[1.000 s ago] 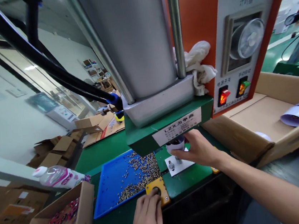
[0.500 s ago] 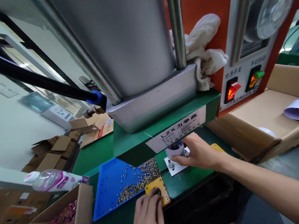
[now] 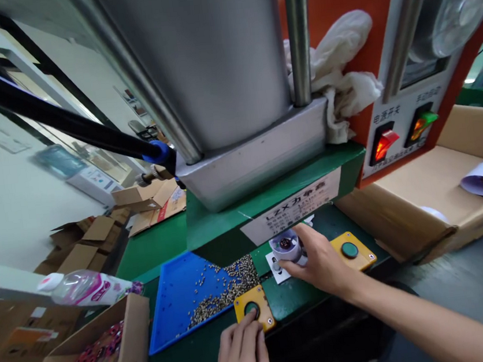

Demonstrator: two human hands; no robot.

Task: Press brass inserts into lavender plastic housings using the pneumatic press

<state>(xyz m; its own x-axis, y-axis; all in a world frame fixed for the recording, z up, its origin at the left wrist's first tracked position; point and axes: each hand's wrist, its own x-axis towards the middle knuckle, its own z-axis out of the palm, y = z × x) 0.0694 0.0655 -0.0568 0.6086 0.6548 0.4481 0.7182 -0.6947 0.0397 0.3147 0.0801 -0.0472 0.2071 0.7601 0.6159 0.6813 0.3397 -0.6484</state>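
Observation:
My right hand [image 3: 320, 262] grips a white cup-like part [image 3: 285, 244] with something dark inside it, under the green press head [image 3: 213, 236]. Below the part, a white plate [image 3: 278, 270] shows on the green bench. My left hand [image 3: 242, 352] rests with its fingertips at the black button of the left yellow switch box [image 3: 261, 306]; its fingers lie extended and it holds nothing. To the right of my right hand is a second yellow box with a green button [image 3: 349, 250].
A blue tray [image 3: 175, 305] holds many small metal pieces. Left of it are an open carton [image 3: 132, 350] and a plastic bottle [image 3: 83, 289]. At the right, another carton [image 3: 384, 211] holds white rolled pieces. Press rods and a black hose cross the upper view.
My right hand has tilted the white part and drawn it slightly toward me, showing more of its dark inside. The right button box has come into view. My left fingers have slipped slightly down the button.

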